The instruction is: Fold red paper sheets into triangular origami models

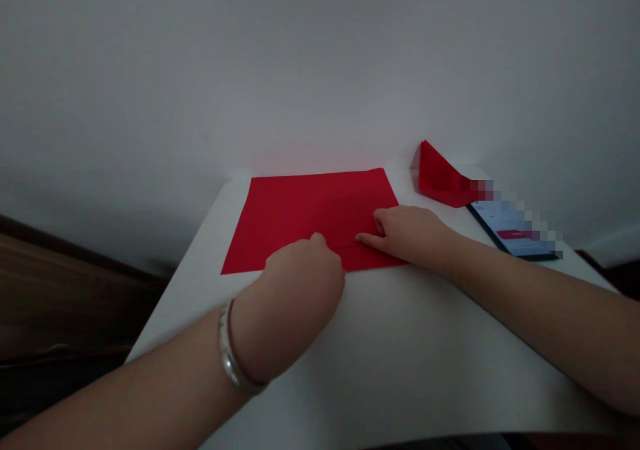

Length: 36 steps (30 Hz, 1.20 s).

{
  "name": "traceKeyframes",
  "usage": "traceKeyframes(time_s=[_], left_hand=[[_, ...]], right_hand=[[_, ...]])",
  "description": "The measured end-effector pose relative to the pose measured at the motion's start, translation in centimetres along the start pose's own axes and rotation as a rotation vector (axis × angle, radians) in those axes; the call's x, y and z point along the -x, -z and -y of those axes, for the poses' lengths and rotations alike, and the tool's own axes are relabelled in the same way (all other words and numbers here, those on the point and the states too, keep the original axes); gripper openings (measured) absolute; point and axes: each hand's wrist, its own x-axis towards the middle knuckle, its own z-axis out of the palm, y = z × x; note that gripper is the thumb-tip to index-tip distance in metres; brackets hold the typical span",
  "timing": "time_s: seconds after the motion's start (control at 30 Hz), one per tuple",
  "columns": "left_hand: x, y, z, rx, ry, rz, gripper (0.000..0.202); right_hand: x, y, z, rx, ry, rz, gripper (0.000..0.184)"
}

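Note:
A sheet of red paper [300, 210] lies on the white table, with a faint crease line running along its near right part. My left hand [300, 297], with a silver bangle on its wrist, is closed at the paper's near edge, thumb on top; the other fingertips are hidden beneath the hand. On the right part of the sheet rests my right hand [413, 233], its thumb stretched out along the crease and apart from the bent index finger. The rest of its fingers cannot be made out.
A folded red paper piece [440, 180] stands at the back right of the white table [400, 343]. Beside it lies a tablet or phone [515, 233] with a lit, partly pixelated screen. A plain wall [320, 70] rises behind the table. Brown wood [65, 290] shows at the left.

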Motion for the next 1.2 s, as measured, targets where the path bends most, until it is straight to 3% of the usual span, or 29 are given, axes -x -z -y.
traceKeyframes(time_s=[0.17, 0.23, 0.3, 0.33, 0.47, 0.67, 1.07, 1.2], left_hand=[[0.3, 0.6, -0.4, 0.015, 0.055, 0.036, 0.03], [0.2, -0.1, -0.6, 0.02, 0.128, -0.084, 0.034], [0.0, -1.3, -0.8, 0.039, 0.032, -0.292, 0.049], [-0.1, -2.0, -0.8, 0.066, -0.04, -0.328, 0.056], [-0.3, -4.0, -0.9, 0.176, -0.066, -0.23, 0.078], [0.1, -3.5, -1.6, 0.176, -0.005, -0.121, 0.094], [1.7, -1.6, -2.7, 0.058, 0.244, 0.017, 0.091], [2.0, -1.3, -2.8, 0.024, 0.247, 0.003, 0.084]], right_hand=[[-0.1, 0.4, 0.6, 0.004, -0.031, 0.025, 0.063], [-0.1, 0.7, 1.0, 0.011, -0.033, 0.03, 0.061], [-0.2, 0.9, 1.3, 0.017, -0.026, 0.028, 0.057], [-0.2, 1.0, 1.4, 0.017, -0.021, 0.027, 0.055], [-0.1, 1.2, 1.1, -0.009, -0.005, 0.054, 0.049], [-0.2, 1.5, -0.3, -0.016, -0.014, 0.117, 0.051], [0.4, 2.4, -2.6, 0.034, -0.065, 0.3, 0.053], [0.5, 3.0, -3.2, -0.012, -0.133, 0.434, 0.051]])
